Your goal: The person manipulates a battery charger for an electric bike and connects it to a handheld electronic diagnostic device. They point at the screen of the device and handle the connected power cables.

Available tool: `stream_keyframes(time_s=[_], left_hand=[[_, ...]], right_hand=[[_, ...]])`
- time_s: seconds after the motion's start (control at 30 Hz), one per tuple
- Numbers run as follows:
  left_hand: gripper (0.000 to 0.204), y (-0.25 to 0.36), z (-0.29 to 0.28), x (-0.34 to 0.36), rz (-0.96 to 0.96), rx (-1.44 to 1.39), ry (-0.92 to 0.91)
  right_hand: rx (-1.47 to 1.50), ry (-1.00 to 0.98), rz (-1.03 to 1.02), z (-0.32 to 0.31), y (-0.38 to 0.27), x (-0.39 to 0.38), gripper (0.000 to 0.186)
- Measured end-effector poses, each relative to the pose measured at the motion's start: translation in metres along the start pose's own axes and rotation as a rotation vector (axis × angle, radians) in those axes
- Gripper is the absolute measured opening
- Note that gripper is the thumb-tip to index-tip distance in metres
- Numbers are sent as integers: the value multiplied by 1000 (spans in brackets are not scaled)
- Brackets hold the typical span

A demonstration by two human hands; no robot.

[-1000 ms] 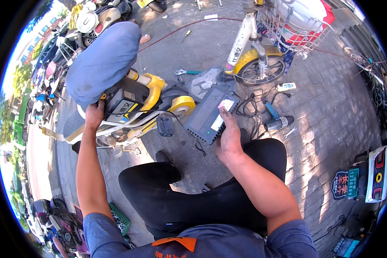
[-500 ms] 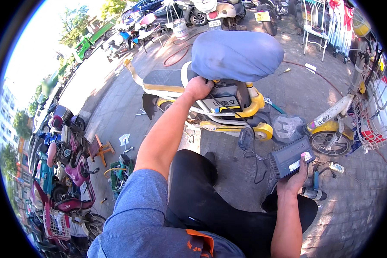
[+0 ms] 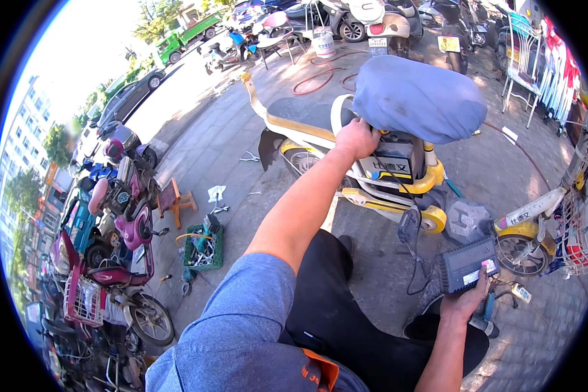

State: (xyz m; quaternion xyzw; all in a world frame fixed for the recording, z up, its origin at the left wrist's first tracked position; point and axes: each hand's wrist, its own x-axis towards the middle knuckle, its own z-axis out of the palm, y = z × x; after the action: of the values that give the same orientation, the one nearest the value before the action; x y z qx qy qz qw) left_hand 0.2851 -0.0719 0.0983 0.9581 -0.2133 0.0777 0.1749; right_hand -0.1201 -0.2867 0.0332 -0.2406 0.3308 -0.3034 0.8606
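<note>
You are holding a dark grey finned box (image 3: 467, 266) in your right hand (image 3: 462, 302), your thumb pressing on its labelled top face and the hand clamping its near edge. The box is sitting above the paving (image 3: 379, 261), to the right of your knees, with a drill (image 3: 484, 326) lying on the ground just beyond your wrist. Your left hand (image 3: 357, 139) is reaching across to the yellow-and-white scooter (image 3: 432, 179), its fingers curling at the upper end of the black battery case (image 3: 398, 157), right under the blue cloth-covered seat (image 3: 419, 99); whether they are gripping anything, you cannot tell from here. A black cable (image 3: 396, 178) is running down over the case from near that hand, and a small black adapter (image 3: 409, 226) is hanging beside the scooter's yellow wheel (image 3: 433, 219).
</note>
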Motion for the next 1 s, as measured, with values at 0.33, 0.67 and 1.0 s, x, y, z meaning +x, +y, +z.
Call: stream_keyframes(time_s=[0.33, 0.67, 1.0], left_hand=[[52, 17, -17, -3, 14, -60, -78], [47, -3, -5, 6, 157, -52, -25], [46, 3, -6, 5, 180, -72, -42]], right_hand=[[-30, 29, -21, -6, -1, 6, 51], [-29, 35, -25, 5, 6, 13, 49], [-48, -24, -66, 0, -1, 16, 50]])
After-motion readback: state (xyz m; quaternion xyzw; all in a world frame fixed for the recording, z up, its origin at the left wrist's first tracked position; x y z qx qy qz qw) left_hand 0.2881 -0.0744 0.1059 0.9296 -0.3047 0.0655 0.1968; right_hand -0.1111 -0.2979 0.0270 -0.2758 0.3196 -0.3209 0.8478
